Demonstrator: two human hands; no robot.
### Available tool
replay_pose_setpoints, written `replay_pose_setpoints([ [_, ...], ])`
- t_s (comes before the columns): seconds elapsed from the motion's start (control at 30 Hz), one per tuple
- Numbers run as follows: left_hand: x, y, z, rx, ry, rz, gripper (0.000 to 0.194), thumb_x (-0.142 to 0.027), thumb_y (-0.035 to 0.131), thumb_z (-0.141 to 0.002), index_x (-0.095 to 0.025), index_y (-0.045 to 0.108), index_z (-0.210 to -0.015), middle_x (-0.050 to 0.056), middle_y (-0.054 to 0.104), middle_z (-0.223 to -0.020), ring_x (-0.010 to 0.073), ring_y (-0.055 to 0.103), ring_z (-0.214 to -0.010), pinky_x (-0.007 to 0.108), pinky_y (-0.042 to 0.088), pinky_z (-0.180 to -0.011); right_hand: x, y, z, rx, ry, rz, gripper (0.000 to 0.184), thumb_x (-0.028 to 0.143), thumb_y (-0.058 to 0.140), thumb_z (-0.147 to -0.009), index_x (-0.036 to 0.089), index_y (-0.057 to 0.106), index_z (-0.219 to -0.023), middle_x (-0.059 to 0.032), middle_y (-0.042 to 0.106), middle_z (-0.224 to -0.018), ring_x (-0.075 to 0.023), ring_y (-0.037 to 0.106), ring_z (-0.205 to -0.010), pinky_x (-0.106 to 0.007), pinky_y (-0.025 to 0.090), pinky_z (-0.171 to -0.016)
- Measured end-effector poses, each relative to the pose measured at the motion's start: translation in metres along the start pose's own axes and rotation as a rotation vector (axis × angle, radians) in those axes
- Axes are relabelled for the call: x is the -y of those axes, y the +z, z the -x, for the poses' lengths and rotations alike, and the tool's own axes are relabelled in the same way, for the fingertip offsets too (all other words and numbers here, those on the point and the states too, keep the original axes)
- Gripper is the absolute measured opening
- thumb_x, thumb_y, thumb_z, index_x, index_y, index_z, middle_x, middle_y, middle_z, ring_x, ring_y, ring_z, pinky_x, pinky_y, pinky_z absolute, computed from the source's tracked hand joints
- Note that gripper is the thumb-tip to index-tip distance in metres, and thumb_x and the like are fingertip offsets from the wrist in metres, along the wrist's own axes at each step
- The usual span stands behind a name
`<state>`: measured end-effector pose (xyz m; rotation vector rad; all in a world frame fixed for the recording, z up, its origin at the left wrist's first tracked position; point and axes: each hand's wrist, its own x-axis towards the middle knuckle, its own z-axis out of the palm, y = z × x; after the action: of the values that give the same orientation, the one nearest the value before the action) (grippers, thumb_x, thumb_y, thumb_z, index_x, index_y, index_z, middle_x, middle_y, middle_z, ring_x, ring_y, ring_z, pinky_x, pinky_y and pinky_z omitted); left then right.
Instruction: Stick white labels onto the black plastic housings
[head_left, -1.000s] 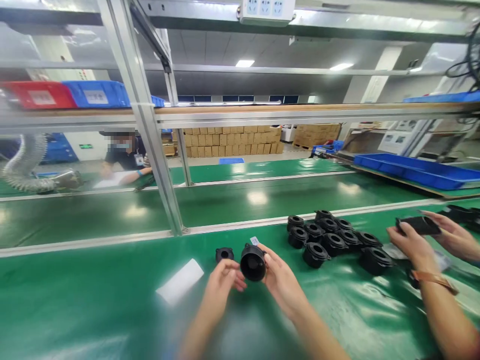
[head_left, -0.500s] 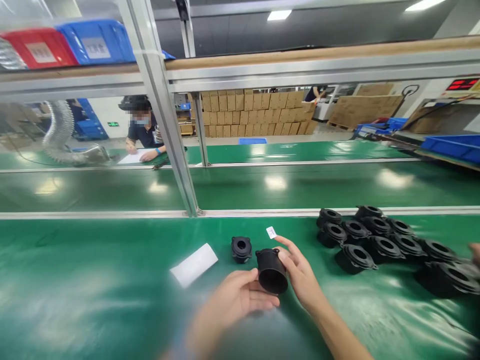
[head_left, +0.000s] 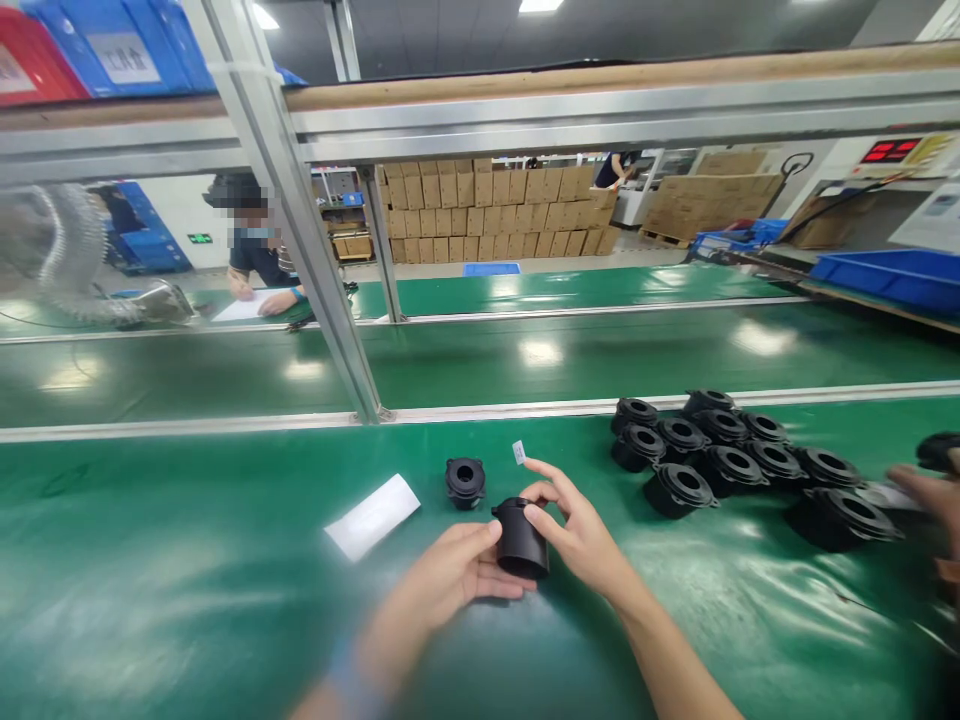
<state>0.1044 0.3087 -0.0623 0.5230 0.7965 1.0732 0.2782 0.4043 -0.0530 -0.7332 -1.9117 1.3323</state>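
Both my hands hold one black plastic cup-shaped part [head_left: 520, 538] just above the green belt [head_left: 187, 580]. My left hand [head_left: 450, 578] cups it from below and the left, fingers curled under it. My right hand [head_left: 574, 530] pinches its rim from the right, index finger stretched out with a small white sticker [head_left: 518, 452] on its tip. A single black flanged part [head_left: 465, 482] stands on the belt just behind the left hand. A white paper strip [head_left: 373, 516] lies to its left.
A cluster of several black flanged parts [head_left: 742, 465] sits on the belt at right. Another person's hands [head_left: 934, 490] reach in at the right edge. An aluminium frame post [head_left: 300, 240] rises behind. A seated person [head_left: 255, 260] works across the far belt. Blue trays [head_left: 892, 275] stand at right.
The view tilted down and shifted. My hands turned the black part so its opening faces down and away, and brought it lower toward the belt. The sticker stayed on my fingertip.
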Motion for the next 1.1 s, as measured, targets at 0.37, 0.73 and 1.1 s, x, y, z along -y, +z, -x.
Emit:
replay_pose_setpoints([
  [0.37,0.005,0.000,-0.001,0.009,0.074,0.026,0.048,-0.035,0.063,-0.091,-0.012,0.051,-0.131,0.020,0.066,-0.115,0.0303,0.069,-0.099,0.048,0.050,-0.094,-0.007,0.015,0.002,-0.098,-0.051,0.063,0.047,0.037,0.056,-0.095,0.021,0.039,-0.136,-0.0018,0.064,-0.089,-0.0227,0.061,-0.088,-0.036,0.043,-0.088],
  [0.73,-0.005,0.012,0.006,-0.037,0.330,0.125,0.060,-0.036,0.069,-0.087,-0.028,0.039,-0.139,0.013,0.055,-0.133,0.0280,0.067,-0.101,0.048,0.045,-0.100,-0.009,0.008,0.004,-0.333,0.042,-0.199,0.035,0.049,0.065,-0.091,0.023,0.062,-0.114,-0.0077,0.065,-0.111,-0.0258,0.058,-0.103,-0.033,0.045,-0.089],
  [1.1,-0.014,0.010,0.005,-0.189,0.391,0.121,0.073,-0.040,0.073,-0.081,-0.028,0.035,-0.142,0.011,0.056,-0.129,0.0234,0.062,-0.101,0.039,0.045,-0.093,0.003,0.012,0.011,-0.231,0.257,-0.393,0.036,0.052,0.077,-0.081,0.019,0.064,-0.074,-0.0018,0.057,-0.067,-0.0164,0.048,-0.062,-0.025,0.038,-0.058],
])
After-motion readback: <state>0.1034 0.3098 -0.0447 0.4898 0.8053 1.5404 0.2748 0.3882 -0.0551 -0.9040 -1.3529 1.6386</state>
